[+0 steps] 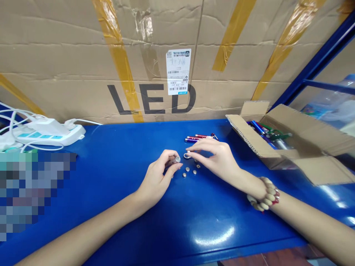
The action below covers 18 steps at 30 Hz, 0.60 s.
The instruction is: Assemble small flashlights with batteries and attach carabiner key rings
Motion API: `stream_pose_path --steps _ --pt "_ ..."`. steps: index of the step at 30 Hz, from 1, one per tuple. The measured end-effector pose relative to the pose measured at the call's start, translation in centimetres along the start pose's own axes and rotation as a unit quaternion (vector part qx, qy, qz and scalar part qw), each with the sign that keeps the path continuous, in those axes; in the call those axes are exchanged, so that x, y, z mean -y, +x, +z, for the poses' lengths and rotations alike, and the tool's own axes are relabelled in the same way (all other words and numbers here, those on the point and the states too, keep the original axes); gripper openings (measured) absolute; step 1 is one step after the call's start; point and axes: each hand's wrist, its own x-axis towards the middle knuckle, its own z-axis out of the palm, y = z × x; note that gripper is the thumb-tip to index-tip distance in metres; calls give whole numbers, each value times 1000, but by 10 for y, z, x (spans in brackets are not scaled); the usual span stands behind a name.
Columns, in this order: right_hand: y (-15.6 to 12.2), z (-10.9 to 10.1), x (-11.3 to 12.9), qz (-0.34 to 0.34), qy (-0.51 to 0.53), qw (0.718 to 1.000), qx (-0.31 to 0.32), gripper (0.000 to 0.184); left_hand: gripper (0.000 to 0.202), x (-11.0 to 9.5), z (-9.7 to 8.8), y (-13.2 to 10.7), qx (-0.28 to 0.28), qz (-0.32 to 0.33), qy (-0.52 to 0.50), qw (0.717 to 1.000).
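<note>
My left hand (pixel 161 173) is closed around a small tube with a round silver end (pixel 178 159); most of the tube is hidden by the fingers. Thumb and forefinger of my right hand (pixel 213 157) pinch a small round silver piece (pixel 186 156), too small to tell its kind. Between and below the hands, several button cells (pixel 194 172) lie loose on the blue table (pixel 116 162). Just behind my right hand are a few slim metal penlights, red and blue (pixel 191 140), partly covered by that hand.
At the right stands an open cardboard box (pixel 266 153) holding more coloured metal tubes (pixel 257 127). A white power strip (pixel 52 136) with cables sits at the left. A large carton (pixel 69 74) marked LED rises behind the table, and a blue metal frame (pixel 313 62) stands at the right.
</note>
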Motion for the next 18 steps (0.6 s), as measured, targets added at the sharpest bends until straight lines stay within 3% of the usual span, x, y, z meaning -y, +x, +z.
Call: stream_pose_path --steps 3,7,18 --pt "0 -3 16 -32 60 996 -54 10 9 -1 -1 0 10 23 30 999" --pt "-2 -4 28 -69 89 993 -30 9 13 -2 -2 0 23 46 28 998" --pt "-4 -1 22 -52 101 993 -43 6 11 0 -2 0 15 40 20 999"
